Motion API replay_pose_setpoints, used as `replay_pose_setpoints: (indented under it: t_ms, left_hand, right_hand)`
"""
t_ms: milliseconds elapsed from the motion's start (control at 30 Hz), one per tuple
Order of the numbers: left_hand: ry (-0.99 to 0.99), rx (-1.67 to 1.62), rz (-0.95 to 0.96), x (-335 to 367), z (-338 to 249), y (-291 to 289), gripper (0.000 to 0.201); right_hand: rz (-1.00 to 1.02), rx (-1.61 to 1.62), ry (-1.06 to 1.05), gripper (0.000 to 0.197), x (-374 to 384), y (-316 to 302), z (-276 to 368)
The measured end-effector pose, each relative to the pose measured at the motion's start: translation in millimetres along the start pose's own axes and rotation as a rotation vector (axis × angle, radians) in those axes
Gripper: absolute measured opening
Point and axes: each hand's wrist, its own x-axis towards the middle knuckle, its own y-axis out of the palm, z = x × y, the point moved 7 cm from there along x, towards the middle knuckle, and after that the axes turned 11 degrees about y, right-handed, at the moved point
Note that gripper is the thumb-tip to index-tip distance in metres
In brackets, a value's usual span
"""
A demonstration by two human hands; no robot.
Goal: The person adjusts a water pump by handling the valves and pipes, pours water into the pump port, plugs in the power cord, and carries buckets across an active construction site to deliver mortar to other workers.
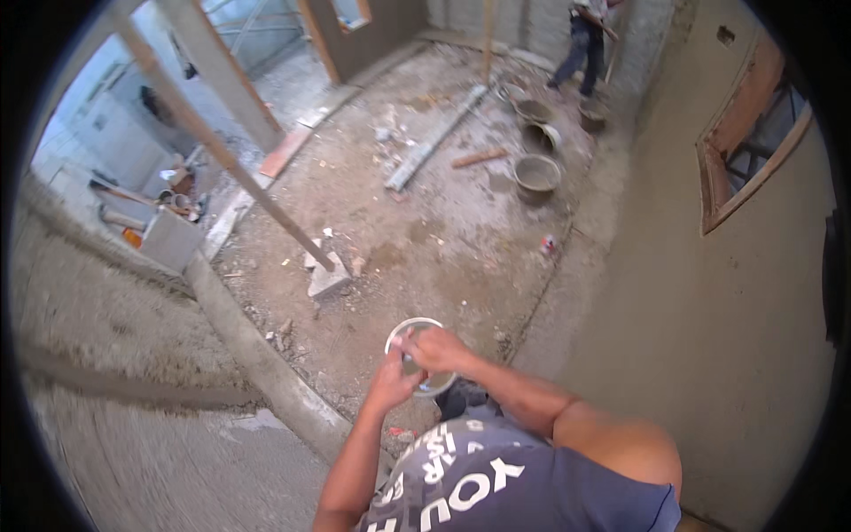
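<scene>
Below my chest, a round bucket (429,321) with a pale rim stands near the floor, with greyish liquid visible inside. My left hand (393,379) reaches over its near-left side, fingers pointing up toward the other hand. From the right, my right hand (438,348) comes across the opening with its fingers curled. The fingertips of both hands meet above the bucket. Whatever may be pinched between them is too small and covered to name.
A slanted wooden pole (213,146) stands on a concrete block (330,281). Farther off lie a long plank (434,142) and a short board (480,158). Several mortar buckets (537,192) line the right, near another person (585,53). A plastered wall (674,328) rises at right.
</scene>
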Motion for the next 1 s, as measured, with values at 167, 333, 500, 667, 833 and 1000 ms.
replay_pose_setpoints:
  t_ms: [167, 333, 500, 667, 833, 1000]
  left_hand:
    - [-0.245, 0.140, 0.403, 189.2, 33.5, -20.5, 0.059]
    - [-0.061, 0.018, 0.423, 372.7, 63.4, -30.3, 0.045]
    - [0.096, -0.035, 0.427, 547.6, 88.3, -10.4, 0.044]
    - [-0.089, -0.102, 0.579, 707.6, 92.3, 20.6, 0.046]
    - [0.020, -0.071, 0.589, 895.0, 95.3, 51.2, 0.031]
    - [-0.083, -0.171, 0.609, 1053.3, 102.8, 97.3, 0.034]
  right_hand:
    - [-0.013, 0.048, 0.077, 0.078, 104.3, -122.1, -22.7]
    - [-0.413, 0.138, 0.156, 0.061, 212.4, -242.2, -55.4]
    - [-0.443, 0.220, 0.269, 0.054, 316.6, -364.3, -123.5]
    - [-1.061, 0.421, 0.423, 0.043, 348.4, -482.6, -225.3]
    - [-0.874, 0.783, 0.933, 0.052, 381.9, -497.8, -367.0]
    - [-0.685, 1.454, 0.797, 0.061, 486.1, -560.2, -442.5]
